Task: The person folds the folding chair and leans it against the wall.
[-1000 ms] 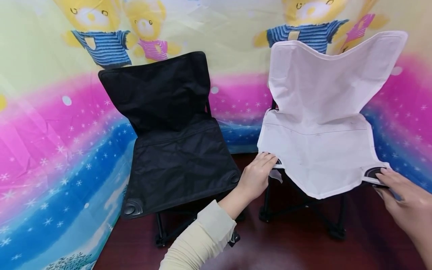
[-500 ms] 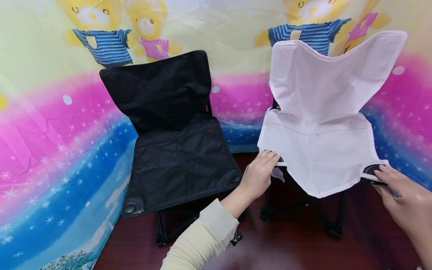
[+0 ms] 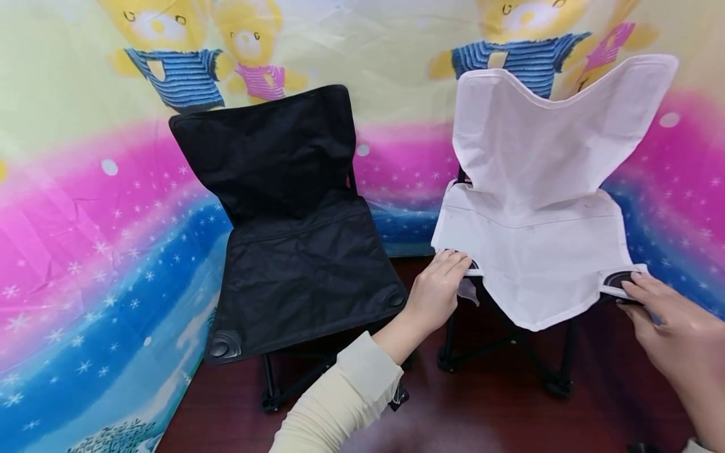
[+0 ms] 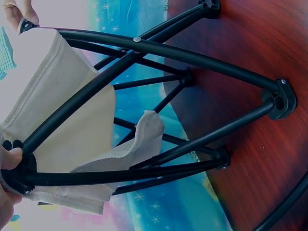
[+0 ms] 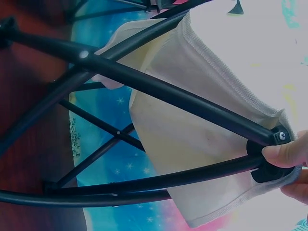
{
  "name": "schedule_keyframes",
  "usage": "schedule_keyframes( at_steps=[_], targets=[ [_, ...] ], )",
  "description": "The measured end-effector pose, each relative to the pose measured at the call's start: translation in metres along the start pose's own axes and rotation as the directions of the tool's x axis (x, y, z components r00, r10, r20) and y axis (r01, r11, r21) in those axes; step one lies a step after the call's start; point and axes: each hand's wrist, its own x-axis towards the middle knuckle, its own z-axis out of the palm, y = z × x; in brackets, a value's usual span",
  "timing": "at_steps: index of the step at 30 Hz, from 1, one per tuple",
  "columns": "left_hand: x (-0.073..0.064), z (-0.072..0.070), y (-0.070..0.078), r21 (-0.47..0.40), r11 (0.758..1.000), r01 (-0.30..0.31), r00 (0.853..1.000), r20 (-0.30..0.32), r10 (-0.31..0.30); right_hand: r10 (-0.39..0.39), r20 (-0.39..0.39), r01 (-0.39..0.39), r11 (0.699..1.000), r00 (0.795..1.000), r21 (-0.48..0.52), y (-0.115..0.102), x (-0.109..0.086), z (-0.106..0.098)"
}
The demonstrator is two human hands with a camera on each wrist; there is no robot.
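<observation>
A white folding chair (image 3: 544, 251) with a fabric seat and thin black legs stands on the right in the head view. My left hand (image 3: 435, 289) grips its front left seat corner, fingers over the top. At the front right corner my right hand (image 3: 674, 321) pinches the black patch and white edging. The right wrist view shows that thumb (image 5: 284, 153) against a black plastic joint (image 5: 267, 159) under the fabric. Likewise, the left thumb (image 4: 10, 158) presses the left corner's joint (image 4: 21, 168). Crossed tubes (image 4: 137, 45) run below the seat, which hangs to a point in front.
A black folding chair (image 3: 294, 264) stands to the left, close to my left forearm. Both chairs rest on a dark red wooden floor (image 3: 442, 409). Behind them hangs a colourful cloth backdrop (image 3: 396, 145) with yellow bears, and it also runs along the left side.
My right hand has moved slightly left and up with the white chair's right corner. The front right foot has shifted inward a little. The left hand keeps its grip.
</observation>
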Motion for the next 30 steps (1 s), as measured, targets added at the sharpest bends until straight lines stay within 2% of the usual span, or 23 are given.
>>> schedule_keyframes(
  at_steps=[6, 17, 23, 30],
  targets=[
    [0.003, 0.000, 0.000, -0.002, 1.000, 0.005, 1.000, 0.003, -0.005, 0.010, -0.004, -0.010, 1.000, 1.000, 0.003, -0.001, 0.003, 0.002],
    [0.006, 0.002, 0.000, -0.005, 1.000, 0.000, 0.999, -0.052, 0.000, 0.023, 0.018, -0.020, 0.991, 1.000, -0.134, -0.006, 0.004, 0.004],
    [0.008, 0.001, -0.001, 0.007, 1.000, 0.001, 0.999, -0.043, -0.001, 0.029, 0.024, -0.024, 0.985, 0.999, -0.171, -0.008, 0.006, 0.006],
    [0.009, 0.000, -0.002, 0.009, 1.000, 0.009, 1.000, -0.027, -0.009, 0.033, 0.017, -0.030, 0.986, 0.999, -0.164, -0.011, 0.009, 0.010]
  ],
)
